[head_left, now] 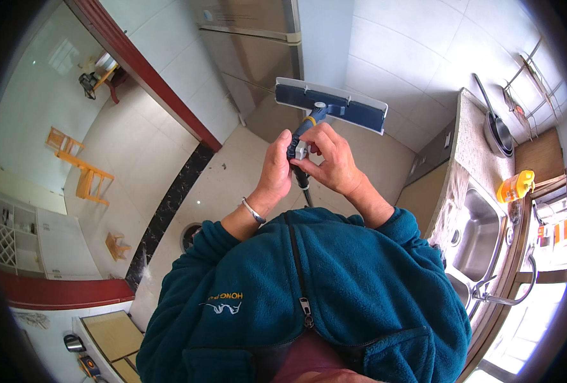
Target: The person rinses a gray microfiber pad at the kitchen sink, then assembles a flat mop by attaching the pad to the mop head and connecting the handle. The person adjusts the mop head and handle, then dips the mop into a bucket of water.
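Observation:
A long-handled squeegee [360,113] stands head-up in front of me. Its wide dark blue head has a pale rim and joins a jointed neck with a yellow ring. A dark pole runs from the neck down toward my jacket, which hides its lower end. My left hand [275,167], with a bracelet on the wrist, is closed around the neck from the left side. From the right, the bent fingers and thumb of my right hand [336,163] pinch a small grey-white knob [301,150] on the neck, just below the head.
A fridge [251,57] stands beyond the squeegee. On the right, a counter holds a steel sink [478,236], a yellow bottle [515,186] and dark pans [499,135]. At left, a black threshold strip [168,220] leads to a room with wooden stools [91,182]. A floor drain [191,236] lies near my left elbow.

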`<state>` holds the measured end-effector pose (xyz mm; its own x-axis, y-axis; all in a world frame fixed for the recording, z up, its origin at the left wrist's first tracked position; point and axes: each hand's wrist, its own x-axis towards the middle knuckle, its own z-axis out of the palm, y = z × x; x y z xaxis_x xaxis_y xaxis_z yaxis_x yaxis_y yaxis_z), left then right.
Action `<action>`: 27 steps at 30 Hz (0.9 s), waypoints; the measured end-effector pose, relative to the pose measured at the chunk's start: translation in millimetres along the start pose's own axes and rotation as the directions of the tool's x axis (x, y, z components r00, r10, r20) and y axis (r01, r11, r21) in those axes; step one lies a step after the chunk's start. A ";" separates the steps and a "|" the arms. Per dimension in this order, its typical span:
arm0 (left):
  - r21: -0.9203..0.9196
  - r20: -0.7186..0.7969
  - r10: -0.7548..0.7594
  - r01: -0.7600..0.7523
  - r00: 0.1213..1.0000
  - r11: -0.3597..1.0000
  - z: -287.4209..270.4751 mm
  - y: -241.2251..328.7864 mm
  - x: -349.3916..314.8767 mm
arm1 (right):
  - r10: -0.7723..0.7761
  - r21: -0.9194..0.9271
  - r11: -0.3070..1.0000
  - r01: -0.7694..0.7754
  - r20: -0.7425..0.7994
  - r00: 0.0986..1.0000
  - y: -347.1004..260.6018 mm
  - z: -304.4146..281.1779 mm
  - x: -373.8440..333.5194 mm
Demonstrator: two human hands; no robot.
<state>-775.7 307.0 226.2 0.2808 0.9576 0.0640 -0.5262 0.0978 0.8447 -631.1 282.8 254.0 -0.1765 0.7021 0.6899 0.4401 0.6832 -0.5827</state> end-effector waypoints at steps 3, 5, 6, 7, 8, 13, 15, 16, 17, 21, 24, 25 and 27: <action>0.029 0.084 0.025 -0.028 0.996 0.999 4.2 0.9 0.1 | 0.039 -0.031 0.999 -0.038 0.008 0.999 0.9 -2.9 -4.5; 0.083 0.084 0.018 -0.025 0.996 0.996 4.3 1.5 1.8 | -0.037 -0.112 0.993 0.035 -0.009 0.999 3.0 -7.0 -5.0; 0.099 0.083 0.024 -0.032 0.996 0.995 3.6 1.8 3.2 | -0.065 -0.149 0.987 0.062 -0.017 0.998 4.0 -8.7 -4.6; 0.110 0.085 0.032 -0.042 0.996 0.993 2.4 1.8 4.2 | -0.094 -0.172 0.981 0.091 -0.010 0.996 4.6 -9.8 -4.1; 0.118 0.078 0.043 -0.052 0.996 0.992 1.4 1.4 5.5 | -0.112 -0.193 0.975 0.108 -0.013 0.994 5.0 -10.5 -3.5; 0.127 0.045 0.069 -0.074 0.997 0.989 -1.2 -1.8 8.9 | -0.152 -0.257 0.957 0.137 -0.037 0.988 5.1 -10.7 -0.6; 0.130 0.046 0.078 -0.084 0.996 0.988 -1.2 -2.0 8.7 | -0.145 -0.258 0.958 0.128 -0.049 0.988 4.7 -10.9 -0.7; 0.114 0.049 0.060 -0.066 0.997 0.991 -1.1 -1.6 8.1 | -0.130 -0.253 0.960 0.117 -0.037 0.991 4.4 -11.2 -0.9; 0.099 0.053 0.042 -0.047 0.998 0.994 -0.8 -1.3 7.6 | -0.114 -0.248 0.964 0.102 -0.034 0.993 4.3 -11.7 -1.4; 0.086 0.033 0.016 -0.019 0.999 0.996 1.4 0.1 4.7 | -0.065 -0.367 0.929 0.052 -0.022 0.998 3.2 -12.7 -3.7; 0.037 0.014 0.020 -0.021 1.000 0.999 3.5 0.0 1.7 | -0.137 -0.341 0.933 0.117 -0.036 0.990 2.6 -10.5 -4.9; 0.039 0.029 0.030 -0.031 0.999 0.999 3.8 0.4 1.4 | -0.141 -0.298 0.947 0.120 -0.048 0.989 2.7 -9.2 -4.6; 0.041 0.050 0.058 -0.060 0.997 0.997 4.0 1.3 0.4 | -0.164 -0.210 0.967 0.142 -0.094 0.982 2.6 -7.4 -4.2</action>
<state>-773.1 306.4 229.4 0.2895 0.9469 0.1395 -0.5086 0.0287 0.8605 -622.7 280.2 252.8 -0.1631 0.5584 0.8134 0.5855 0.7184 -0.3758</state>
